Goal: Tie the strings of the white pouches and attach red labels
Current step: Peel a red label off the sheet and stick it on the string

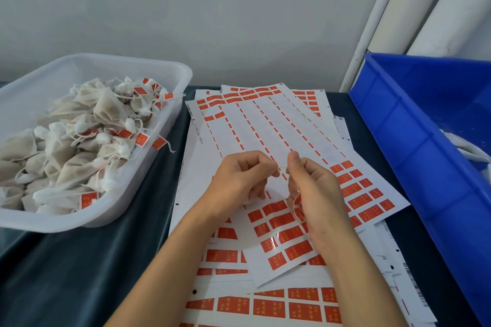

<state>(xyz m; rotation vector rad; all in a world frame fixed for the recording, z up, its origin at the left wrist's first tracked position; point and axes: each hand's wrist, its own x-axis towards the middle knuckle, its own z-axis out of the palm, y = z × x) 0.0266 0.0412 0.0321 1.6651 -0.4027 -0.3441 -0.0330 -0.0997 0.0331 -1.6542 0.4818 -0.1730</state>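
My left hand (239, 180) and my right hand (313, 188) are held close together above the sheets of red labels (281, 231). Their fingertips pinch the two ends of a thin white string (283, 167) stretched between them. A curled red label (298, 207) hangs under my right palm, held by the lower fingers. Whether a pouch lies under the hands I cannot tell. Several white pouches with red labels (79, 141) fill the clear tub (148, 183) at the left.
Sheets of red labels are spread in overlapping layers over the dark table cloth (79, 273). A blue crate (425, 141) stands at the right with white pieces inside. White pipes (425, 8) lean against the grey wall behind it.
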